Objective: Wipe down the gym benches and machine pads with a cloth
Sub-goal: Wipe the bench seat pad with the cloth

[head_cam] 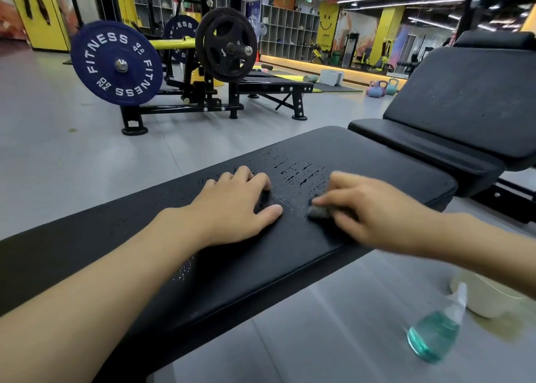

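Scene: A person leans over a flat black bench (261, 281) in a gym, both bare forearms reaching in from 6 o'clock.
Bench axis: The pad runs long from 8 o'clock to 2 o'clock across the view.
Cloth: A small grey cloth (319, 211) lies bunched on the pad, right of centre, under the right hand's fingertips.
Right hand: The right hand (374, 208) pinches the cloth between thumb and curled fingers. It is blurred, so the finer finger positions cannot be told.
Left hand: The left hand (237, 205) rests palm down on the pad, fingers relaxed and slightly spread, holding nothing, apparently as a brace.
Wet patch: Streaks and droplets (301, 170) glisten at about 11 o'clock from the cloth, between the two hands and just beyond them.
Nearer hand: The right hand, already holding the cloth, is better placed. The likely stroke carries up the pad toward 11 o'clock.
On the floor: A spray bottle (438, 330) of blue-green liquid stands at 4 o'clock, beside a pale basin (487, 298).
Beyond: An incline bench (464, 107) waits at 2 o'clock.
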